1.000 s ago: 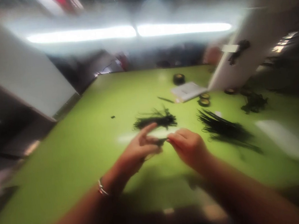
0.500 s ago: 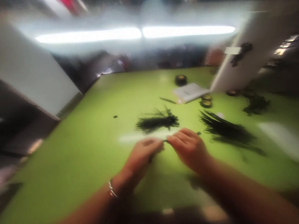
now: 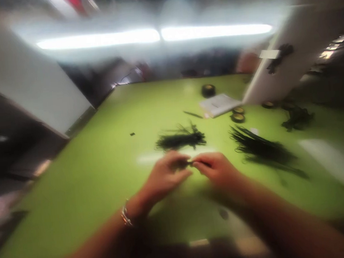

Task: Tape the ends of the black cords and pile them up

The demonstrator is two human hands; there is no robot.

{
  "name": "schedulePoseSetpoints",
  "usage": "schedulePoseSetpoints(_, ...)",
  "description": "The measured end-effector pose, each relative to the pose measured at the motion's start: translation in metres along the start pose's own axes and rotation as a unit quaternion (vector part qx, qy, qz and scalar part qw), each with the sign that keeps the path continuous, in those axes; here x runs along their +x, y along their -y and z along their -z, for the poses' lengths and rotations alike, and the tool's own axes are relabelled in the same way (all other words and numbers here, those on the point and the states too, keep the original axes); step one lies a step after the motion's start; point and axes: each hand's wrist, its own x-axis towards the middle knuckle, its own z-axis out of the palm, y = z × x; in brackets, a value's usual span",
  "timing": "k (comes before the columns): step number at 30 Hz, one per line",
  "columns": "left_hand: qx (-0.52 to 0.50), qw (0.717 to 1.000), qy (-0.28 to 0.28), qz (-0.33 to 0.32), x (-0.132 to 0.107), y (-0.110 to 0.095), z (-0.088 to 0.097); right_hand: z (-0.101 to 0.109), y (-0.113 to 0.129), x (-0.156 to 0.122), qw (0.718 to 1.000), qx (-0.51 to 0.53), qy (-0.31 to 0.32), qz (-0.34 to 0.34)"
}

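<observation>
My left hand [image 3: 166, 171] is low over the green table, thumb and fingers parted around the tip of a thin black piece [image 3: 189, 163]. Fingertips closed, my right hand [image 3: 216, 167] pinches that piece, most of which its fingers hide. Blur leaves its exact kind unclear; it looks like a short cord or cable end. Just beyond my hands lies a bundle of thin black cords [image 3: 179, 139]. A larger bundle of looped black cords [image 3: 261, 146] rests to the right of my right hand.
Farther back on the green table [image 3: 103, 172] are a black tape roll [image 3: 208, 90], a white notepad [image 3: 221, 105], a dark pen [image 3: 193, 114] and small tape rolls [image 3: 237, 117]. A dark scrap [image 3: 132, 134] lies at left. White panels [image 3: 264, 71] flank the table.
My left thumb and fingers have spread apart from their pinch on the black piece. My right hand still grips it, its fingers now lower and more tightly folded.
</observation>
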Motion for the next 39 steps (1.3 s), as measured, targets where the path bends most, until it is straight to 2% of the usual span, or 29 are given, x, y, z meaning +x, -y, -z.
schedulePoseSetpoints(3, -0.091, 0.989, 0.036, 0.109, -0.001, 0.001, 0.003, 0.000, -0.001, -0.002, 0.985, -0.121, -0.084, 0.086)
schedulePoseSetpoints(6, -0.207, 0.958, 0.069, 0.184, -0.002, 0.004, 0.006, 0.001, -0.002, -0.005, 0.927, -0.286, -0.158, 0.186)
schedulePoseSetpoints(9, -0.282, 0.938, 0.104, 0.173, -0.003, 0.006, 0.008, 0.005, -0.002, -0.006, 0.878, -0.352, -0.189, 0.264)
schedulePoseSetpoints(11, -0.289, 0.937, 0.106, 0.166, -0.003, 0.005, 0.007, 0.007, -0.004, -0.006, 0.861, -0.361, -0.197, 0.299)
schedulePoseSetpoints(13, -0.270, 0.943, 0.080, 0.176, -0.004, 0.004, 0.005, 0.006, -0.006, -0.006, 0.852, -0.366, -0.197, 0.319)
schedulePoseSetpoints(15, -0.235, 0.952, 0.044, 0.190, -0.004, 0.003, 0.003, 0.004, -0.007, -0.005, 0.857, -0.360, -0.184, 0.318)
schedulePoseSetpoints(17, -0.176, 0.967, 0.010, 0.182, -0.004, 0.002, 0.002, -0.001, -0.008, -0.004, 0.887, -0.329, -0.161, 0.280)
schedulePoseSetpoints(19, -0.084, 0.988, -0.027, 0.127, -0.003, 0.001, 0.002, -0.004, -0.008, -0.003, 0.928, -0.269, -0.134, 0.221)
schedulePoseSetpoints(21, 0.016, 0.998, -0.059, 0.035, -0.002, -0.001, 0.002, -0.008, -0.007, -0.003, 0.961, -0.200, -0.085, 0.173)
schedulePoseSetpoints(23, 0.079, 0.995, -0.052, -0.044, -0.003, -0.001, 0.002, -0.010, -0.007, -0.003, 0.977, -0.153, -0.023, 0.147)
schedulePoseSetpoints(25, 0.093, 0.993, -0.024, -0.073, -0.004, 0.000, 0.000, -0.011, -0.006, -0.005, 0.984, -0.130, 0.019, 0.121)
schedulePoseSetpoints(29, -0.005, 1.000, 0.010, -0.005, -0.006, 0.001, -0.003, -0.008, -0.001, -0.005, 0.992, -0.107, 0.016, 0.059)
schedulePoseSetpoints(32, -0.107, 0.992, 0.033, 0.056, -0.005, -0.001, -0.002, -0.004, 0.002, -0.005, 0.996, -0.078, -0.010, 0.043)
schedulePoseSetpoints(36, -0.158, 0.981, 0.047, 0.106, -0.003, -0.005, 0.002, -0.004, 0.006, -0.006, 0.998, -0.016, -0.064, 0.016)
schedulePoseSetpoints(39, -0.184, 0.974, 0.043, 0.125, -0.005, -0.004, 0.001, -0.008, 0.009, -0.006, 0.997, 0.034, -0.071, -0.023)
